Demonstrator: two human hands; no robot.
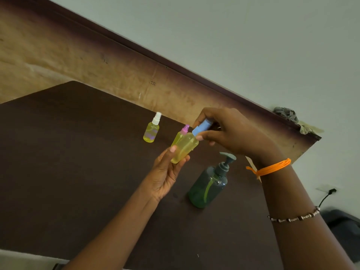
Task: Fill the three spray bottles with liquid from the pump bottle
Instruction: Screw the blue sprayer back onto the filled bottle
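My left hand (165,172) holds a small clear spray bottle (184,150) full of yellow liquid, tilted, above the dark table (78,162). My right hand (229,131) grips that bottle's blue spray cap (200,127) at its neck. Just behind the held bottle is a pink-capped spray bottle (182,134) with yellow liquid, mostly hidden. A white-capped spray bottle (152,131), also filled with yellow liquid, stands upright further left. The dark green pump bottle (209,184) stands on the table under my right wrist, with some liquid inside.
A brown wall ledge (175,75) runs behind the table. Crumpled cloth (292,117) lies at the ledge's right end. A cable and plug (329,193) and a dark object (342,223) sit at the far right.
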